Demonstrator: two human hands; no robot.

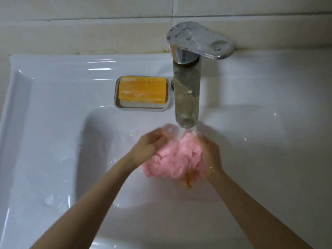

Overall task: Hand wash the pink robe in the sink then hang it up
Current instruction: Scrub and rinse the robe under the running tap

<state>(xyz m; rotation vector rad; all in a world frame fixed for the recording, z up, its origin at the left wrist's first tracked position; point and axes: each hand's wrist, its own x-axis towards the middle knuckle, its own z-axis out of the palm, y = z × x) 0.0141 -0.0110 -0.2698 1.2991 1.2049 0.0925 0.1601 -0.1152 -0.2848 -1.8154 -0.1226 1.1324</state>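
Washing underway: left hand (145, 148) and right hand (209, 155) grip bunched pink robe (176, 160) under running faucet (186, 94); wringing, hanging remain.

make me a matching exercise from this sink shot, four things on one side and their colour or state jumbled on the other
Things:
1 pink robe
2 soap bar
3 faucet
4 soap dish

States:
a silver, water running from its spout
b bunched up, gripped by the left hand and right hand
c pale, on the sink ledge beside the faucet
d orange, lying in the soap dish

Pairs: 1-b, 2-d, 3-a, 4-c
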